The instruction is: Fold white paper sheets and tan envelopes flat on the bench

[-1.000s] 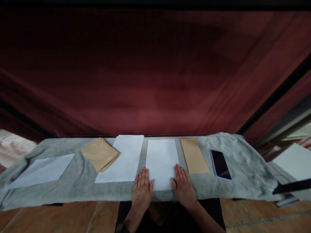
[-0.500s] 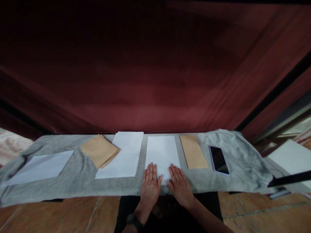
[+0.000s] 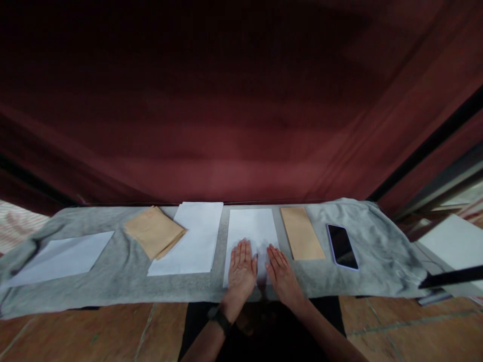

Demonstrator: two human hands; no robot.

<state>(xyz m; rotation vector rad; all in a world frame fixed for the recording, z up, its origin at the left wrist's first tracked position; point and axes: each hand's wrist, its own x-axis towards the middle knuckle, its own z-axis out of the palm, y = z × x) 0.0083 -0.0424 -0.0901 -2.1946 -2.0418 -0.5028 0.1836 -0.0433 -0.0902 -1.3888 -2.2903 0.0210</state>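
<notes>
A white sheet of paper (image 3: 251, 223) lies upright in front of me on the grey cloth (image 3: 124, 289). My left hand (image 3: 242, 266) rests flat on its left half, fingers stretched forward. On the right half and edge lies my right hand (image 3: 282, 274), also flat with its fingers out. Neither hand holds anything, and they cover the sheet's lower part. Just right of the sheet is a brown paper envelope (image 3: 302, 234). A stack of white paper (image 3: 198, 241) sits to the left, with several brown envelopes (image 3: 153, 229) overlapping its left side at an angle.
A phone (image 3: 342, 246) with a pale purple case lies right of the brown envelope. Another white sheet (image 3: 62, 259) is at the far left. A dark red panel (image 3: 226, 176) rises behind the cloth. A white board-like object (image 3: 455, 244) stands at the far right.
My left hand has slid forward and to the right on the white sheet. My right hand has shifted slightly forward. Both stay flat.
</notes>
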